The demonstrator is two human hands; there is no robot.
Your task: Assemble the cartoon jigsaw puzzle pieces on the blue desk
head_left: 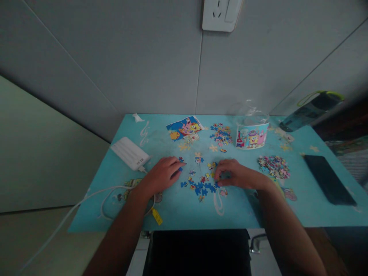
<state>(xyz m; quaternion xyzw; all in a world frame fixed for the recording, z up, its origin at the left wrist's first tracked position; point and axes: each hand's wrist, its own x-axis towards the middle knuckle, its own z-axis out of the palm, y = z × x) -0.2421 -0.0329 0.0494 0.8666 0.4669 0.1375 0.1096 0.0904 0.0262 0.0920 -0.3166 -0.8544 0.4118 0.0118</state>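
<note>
Around a patch of blue jigsaw pieces [204, 188] on a turquoise surface [186, 220], a person bent to close work. Left of the patch and slightly beyond it, the left hand [165, 173] reached in, fingers bunched near loose pieces [181, 159]; whether they were clamped on one could not be told. At the patch's right end, the right hand [233, 173] curled inward, its thumb seemingly touching the blue; any pinch at the fingertips was hidden. The pieces looked light, thin and stiff, probably cardboard, apt to skid and to crease at the tabs, with opposite cut edges the likeliest hold. Nearer the wearer than the patch, open room ran to the front edge. A white cable [115, 187] looped to its left, while a multicoloured pile of pieces [274, 167] and a dark flat device [329, 179] bounded its right. Beyond, to the right, stood a SpongeBob-labelled clear tub [251, 137].
</note>
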